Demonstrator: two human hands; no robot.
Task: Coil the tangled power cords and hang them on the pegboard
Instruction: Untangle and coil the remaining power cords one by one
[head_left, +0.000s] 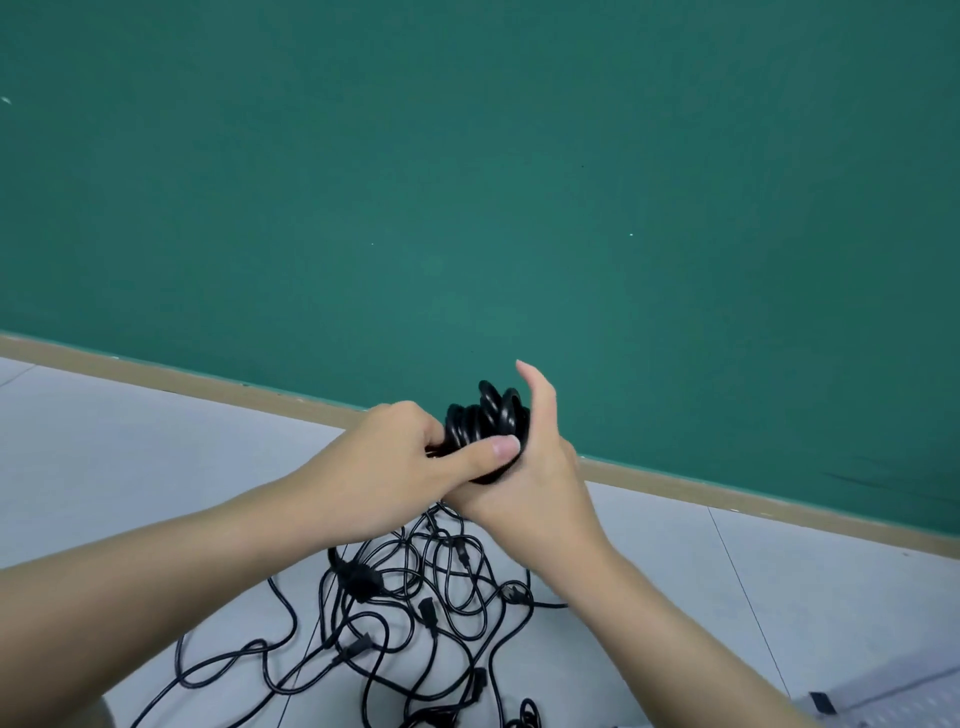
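A small coil of black power cord (483, 423) is held up between both hands, in front of the green wall. My left hand (410, 462) grips the coil from the left, with the thumb pressed across its loops. My right hand (540, 467) cups the coil from the right, thumb pointing up; its fingers are hidden behind the loops. Below my hands a tangled heap of black power cords (415, 623) with several plugs lies on the pale floor. No pegboard is in view.
A green wall (467, 182) fills the upper view, with a tan baseboard (208, 384) running along its foot. The floor is pale grey tile (130, 467). A small dark object (821, 702) lies at the bottom right.
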